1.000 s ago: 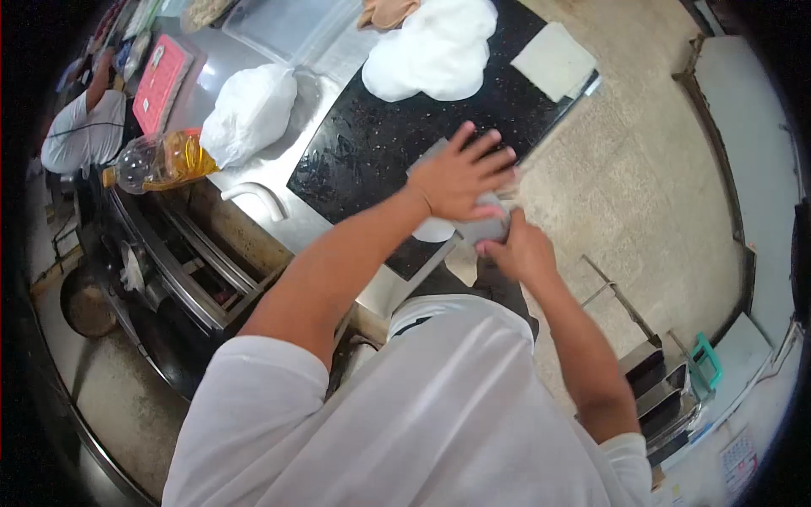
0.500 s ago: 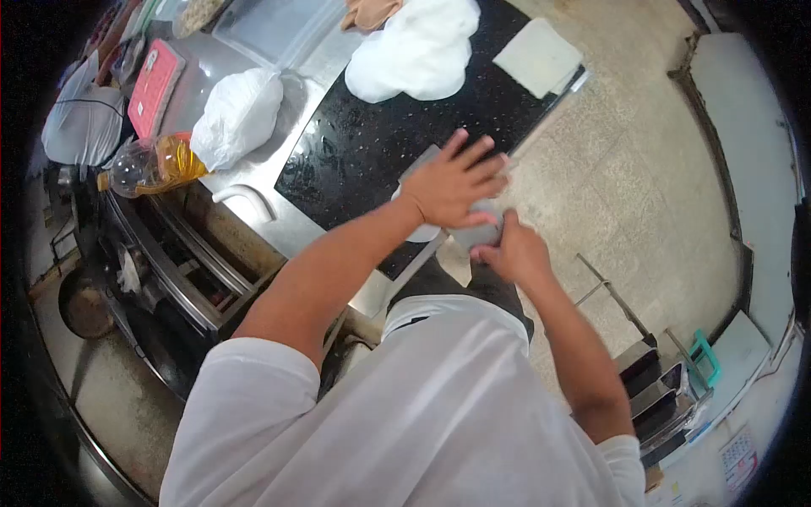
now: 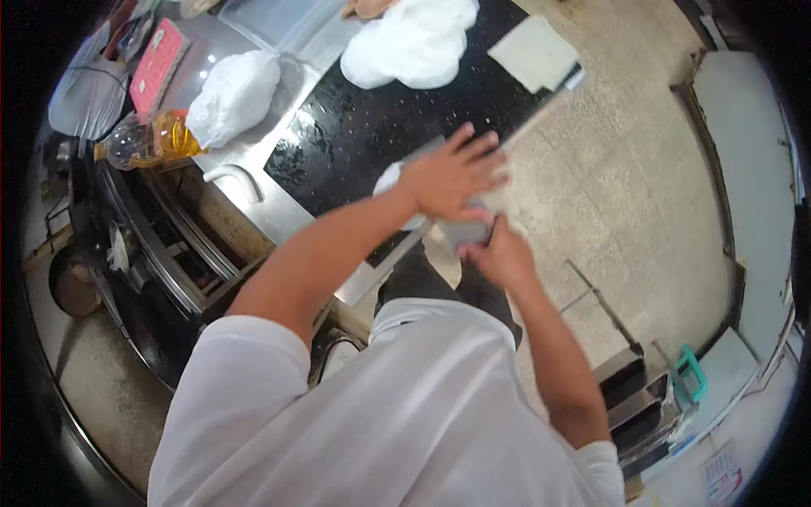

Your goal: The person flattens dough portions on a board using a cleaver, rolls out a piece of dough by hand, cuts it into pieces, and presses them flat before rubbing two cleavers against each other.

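Note:
My left hand (image 3: 448,179) is spread flat, palm down, over a wide grey flat blade (image 3: 466,226) that looks like a cleaver. The blade shows on both sides of that hand. My right hand (image 3: 500,253) is closed around its near end, and its handle is hidden in the fingers. A small white piece, like dough (image 3: 388,179), lies on the black speckled board (image 3: 338,144) beside and partly under my left hand and forearm. Farther back on the board sits a large white dough-like mass (image 3: 412,44).
A folded pale cloth (image 3: 534,52) lies at the board's right corner. To the left are a white plastic bag (image 3: 235,97), an oil bottle (image 3: 156,139), a pink tray (image 3: 159,68) and a curved white handle-like piece (image 3: 235,179). Metal racks (image 3: 634,397) stand at lower right.
The view has shifted slightly, so the board and items sit a little differently. My hands keep much the same pose on the blade; more of the small white piece shows left of my wrist.

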### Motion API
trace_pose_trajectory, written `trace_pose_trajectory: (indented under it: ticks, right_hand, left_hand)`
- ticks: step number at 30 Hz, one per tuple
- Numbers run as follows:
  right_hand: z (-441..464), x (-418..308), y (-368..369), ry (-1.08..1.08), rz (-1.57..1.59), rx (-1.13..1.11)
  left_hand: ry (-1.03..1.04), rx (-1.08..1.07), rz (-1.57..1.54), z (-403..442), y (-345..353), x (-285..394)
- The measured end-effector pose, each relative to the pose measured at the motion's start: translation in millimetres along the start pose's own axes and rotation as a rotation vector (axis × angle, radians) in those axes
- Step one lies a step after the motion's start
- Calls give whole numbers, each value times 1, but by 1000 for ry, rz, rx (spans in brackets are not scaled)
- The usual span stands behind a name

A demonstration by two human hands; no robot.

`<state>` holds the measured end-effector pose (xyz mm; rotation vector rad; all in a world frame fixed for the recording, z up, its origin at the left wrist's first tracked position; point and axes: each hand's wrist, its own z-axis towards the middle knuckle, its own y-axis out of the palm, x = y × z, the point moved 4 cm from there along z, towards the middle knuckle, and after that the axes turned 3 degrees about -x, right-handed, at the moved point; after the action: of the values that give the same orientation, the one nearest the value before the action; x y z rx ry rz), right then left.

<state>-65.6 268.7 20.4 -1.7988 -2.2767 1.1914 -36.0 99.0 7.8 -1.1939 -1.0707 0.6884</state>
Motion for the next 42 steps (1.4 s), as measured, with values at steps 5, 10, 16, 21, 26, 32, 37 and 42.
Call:
trace_pose_trajectory:
  ticks: [5,10,16,21,26,32,37,42]
  right_hand:
    - [33,-23,-46,-89,-114,92]
    - [-10,-26,8,-66,102,258]
    - [-121,10,80,41,16,78]
    - [-92,4,32,-67,23,277]
    - [7,-55,-11,-218,19,331]
    - [12,-62,25,-443,-61,-145]
    - [17,-7,-30,-472,-78,-291]
    - [21,40,-112,-342,-13,-139]
  left_hand:
    - [-106,330,116,18,-30,-55]
    - [-468,479,-101,-15,-80,-64]
    - [-804,-55,-707,-93,-45,-26]
    - [-925,379,-817,-126,-30,-22]
    - [-927,532,-801,-138,-24,-9]
    - [-929,527,-1198,-143,-45,16]
    - [-853,760,-1266,-77,-82,-29]
    - [-1197,878,-1127,-47,-76,-131]
